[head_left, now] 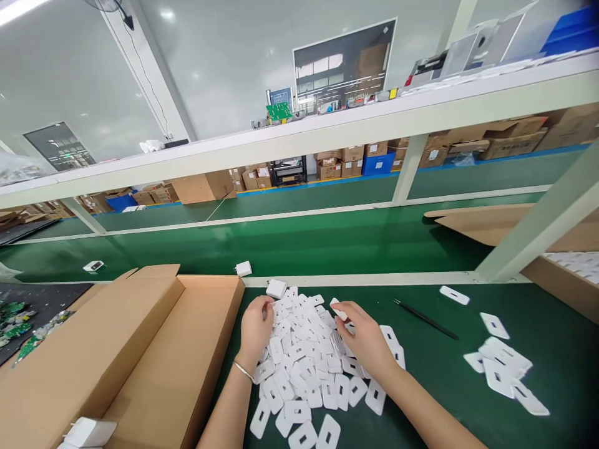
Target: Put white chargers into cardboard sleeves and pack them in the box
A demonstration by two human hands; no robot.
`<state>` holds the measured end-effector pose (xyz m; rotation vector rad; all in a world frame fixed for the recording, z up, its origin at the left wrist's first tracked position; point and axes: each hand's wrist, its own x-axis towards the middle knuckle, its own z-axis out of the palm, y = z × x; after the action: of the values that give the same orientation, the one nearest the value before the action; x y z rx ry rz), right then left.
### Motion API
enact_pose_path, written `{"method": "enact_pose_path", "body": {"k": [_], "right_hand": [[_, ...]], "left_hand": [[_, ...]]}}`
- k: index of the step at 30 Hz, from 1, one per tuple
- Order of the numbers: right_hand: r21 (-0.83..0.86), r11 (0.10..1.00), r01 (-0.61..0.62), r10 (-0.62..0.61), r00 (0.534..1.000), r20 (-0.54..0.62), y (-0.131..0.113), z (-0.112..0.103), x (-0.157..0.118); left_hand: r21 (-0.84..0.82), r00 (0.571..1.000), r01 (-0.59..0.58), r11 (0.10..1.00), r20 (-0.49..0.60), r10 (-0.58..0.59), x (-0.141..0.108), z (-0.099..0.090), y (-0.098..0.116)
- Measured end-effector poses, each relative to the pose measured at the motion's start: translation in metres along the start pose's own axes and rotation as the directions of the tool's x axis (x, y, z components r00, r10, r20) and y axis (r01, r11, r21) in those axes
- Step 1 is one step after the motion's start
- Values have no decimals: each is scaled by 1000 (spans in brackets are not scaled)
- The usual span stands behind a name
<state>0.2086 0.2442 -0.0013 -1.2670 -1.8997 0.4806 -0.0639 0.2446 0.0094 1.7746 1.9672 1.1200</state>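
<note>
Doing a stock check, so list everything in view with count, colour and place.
Workbench: one, green, foreground
Shelf: one, white, above workbench, holding mixed items
Slotted plates: uncounted pile, white, workbench centre; several more right
Tweezers: one, black, right of pile
Cartons: two open, brown, workbench left and right
Chargers: at least four, white, near left carton and pile
Circuit boards: several, green, far left and on shelf
Boxes: many, brown, background
Bins: several, blue, background
Windows: two, dark, rear wall
Bracelet: one, silver, left wrist
Left hand: one, pile's left edge
Right hand: one, pile's right, pinching a plate
</note>
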Motion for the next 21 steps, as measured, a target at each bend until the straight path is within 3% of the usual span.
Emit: {"method": "enact_pose_path", "body": {"k": [7,10,13,17,21], "right_hand": [[13,1000,16,-16,1000,23,-1,4,0],[20,1000,-12,12,1000,26,-1,4,-1],[38,999,-9,9,1000,10,-2,4,-1],[42,999,19,-19,1000,-19,-4,5,-1],[33,998,50,-49,997,-55,-6,6,-1]], "left_hand": [[29,990,63,998,-127,-58,16,7,19],[100,989,46,994,-147,-31,43,17,26],[195,988,72,978,-150,-43,88,25,24],[264,986,165,950,-65,-153,146,31,13],[274,960,174,946,166,-225,178,38,7]]}}
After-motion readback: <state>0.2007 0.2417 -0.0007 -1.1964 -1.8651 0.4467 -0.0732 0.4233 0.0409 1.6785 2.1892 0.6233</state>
